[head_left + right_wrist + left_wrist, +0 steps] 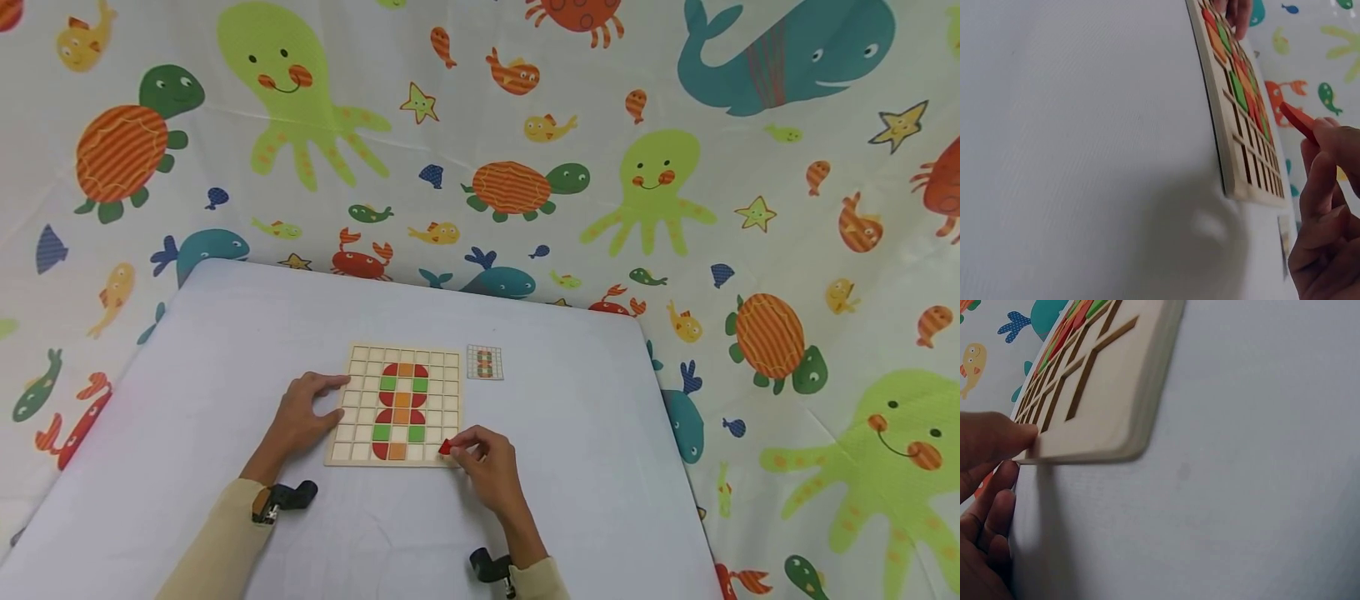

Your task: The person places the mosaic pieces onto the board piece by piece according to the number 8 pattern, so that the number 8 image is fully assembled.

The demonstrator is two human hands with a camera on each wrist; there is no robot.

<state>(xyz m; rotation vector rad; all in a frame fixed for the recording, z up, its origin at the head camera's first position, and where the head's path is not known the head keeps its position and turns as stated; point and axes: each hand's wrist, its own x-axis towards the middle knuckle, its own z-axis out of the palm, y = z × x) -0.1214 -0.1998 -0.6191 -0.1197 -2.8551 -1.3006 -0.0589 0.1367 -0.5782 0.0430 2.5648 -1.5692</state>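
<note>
A square wooden grid board [438, 358] lies on the white table with red, orange and green pieces set in several of its cells. My left hand [300, 414] touches the board's left edge with thumb and index finger spread apart; in the left wrist view its thumb [1016, 439] lies on the rim. At the board's lower right corner, my right hand [491, 471] pinches a small red piece [446, 447] between thumb and fingertips. In the right wrist view this red piece [1299, 119] points out from the fingers, held above the board's level.
A small printed pattern card [485, 363] with a similar coloured figure lies just right of the board's upper corner. White cloth covers the table [585, 417]. Behind and beside it hangs a curtain [480, 100] printed with sea animals. Each wrist wears a black camera [296, 495].
</note>
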